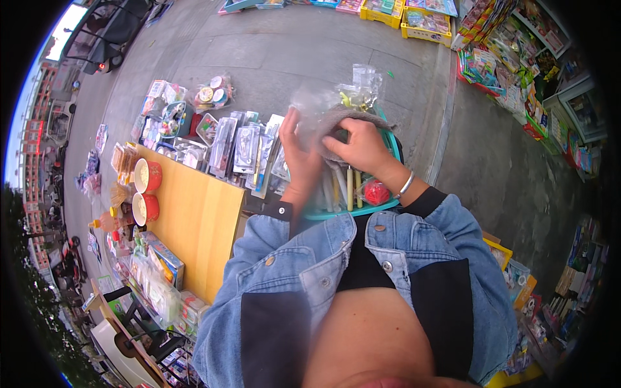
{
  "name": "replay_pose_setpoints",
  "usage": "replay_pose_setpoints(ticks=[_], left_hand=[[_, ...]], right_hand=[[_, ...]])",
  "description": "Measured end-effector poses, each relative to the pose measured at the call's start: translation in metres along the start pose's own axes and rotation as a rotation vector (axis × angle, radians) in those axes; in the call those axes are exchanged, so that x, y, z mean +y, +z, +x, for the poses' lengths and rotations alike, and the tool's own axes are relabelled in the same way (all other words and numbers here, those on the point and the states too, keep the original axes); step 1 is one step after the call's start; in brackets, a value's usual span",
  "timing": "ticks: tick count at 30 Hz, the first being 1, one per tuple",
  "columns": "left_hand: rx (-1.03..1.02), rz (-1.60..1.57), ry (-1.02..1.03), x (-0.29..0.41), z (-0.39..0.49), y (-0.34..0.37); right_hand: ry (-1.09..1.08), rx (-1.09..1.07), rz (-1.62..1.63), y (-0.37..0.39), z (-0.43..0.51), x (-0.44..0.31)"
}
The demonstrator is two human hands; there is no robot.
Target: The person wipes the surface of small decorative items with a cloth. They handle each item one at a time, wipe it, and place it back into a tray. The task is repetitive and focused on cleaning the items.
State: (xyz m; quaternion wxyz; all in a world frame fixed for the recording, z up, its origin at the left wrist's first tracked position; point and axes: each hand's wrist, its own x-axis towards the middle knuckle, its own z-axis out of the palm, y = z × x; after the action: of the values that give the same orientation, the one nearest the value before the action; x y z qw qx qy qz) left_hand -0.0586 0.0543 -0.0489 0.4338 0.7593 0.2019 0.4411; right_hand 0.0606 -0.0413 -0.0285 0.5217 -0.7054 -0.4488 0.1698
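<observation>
My right hand (364, 145) grips a grey-brown cloth (361, 116), its fingers curled into the folds. To its left, my left hand (301, 157) has its fingers raised around a clear plastic package (310, 109); haze blurs the package, so its contents cannot be made out. Both hands are above a teal plastic basket (361, 211). Inside the basket lie several pale yellow sticks (350, 189) and a red ball-like item (376, 192) in clear wrap. Another clear packet (361, 92) with yellow-green pieces sits at the basket's far end.
Packaged goods (247, 148) are crowded left of the basket, beside a wooden tabletop (204, 208). Two red paper cups (147, 175) and a bottle (104, 223) line its left side. Yellow crates (427, 34) stand at the far right, near merchandise shelves (514, 82). Bare concrete floor (291, 43) lies beyond.
</observation>
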Motion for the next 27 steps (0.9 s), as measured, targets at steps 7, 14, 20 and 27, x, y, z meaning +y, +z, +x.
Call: replay_pose_setpoints(ticks=[7, 14, 20, 27], left_hand=[[-0.102, 0.177, -0.012, 0.007, -0.005, -0.01], [-0.2, 0.37, 0.061, 0.009, -0.018, -0.004], [-0.19, 0.387, 0.168, 0.026, -0.023, -0.008], [-0.357, -0.148, -0.19, 0.057, 0.016, 0.012]], right_hand=[[0.14, 0.059, 0.248, 0.007, 0.004, 0.016], [0.207, 0.137, 0.598, -0.014, -0.014, 0.036], [0.28, 0.119, 0.403, -0.021, -0.019, 0.043], [0.202, 0.122, 0.756, -0.024, -0.019, 0.023]])
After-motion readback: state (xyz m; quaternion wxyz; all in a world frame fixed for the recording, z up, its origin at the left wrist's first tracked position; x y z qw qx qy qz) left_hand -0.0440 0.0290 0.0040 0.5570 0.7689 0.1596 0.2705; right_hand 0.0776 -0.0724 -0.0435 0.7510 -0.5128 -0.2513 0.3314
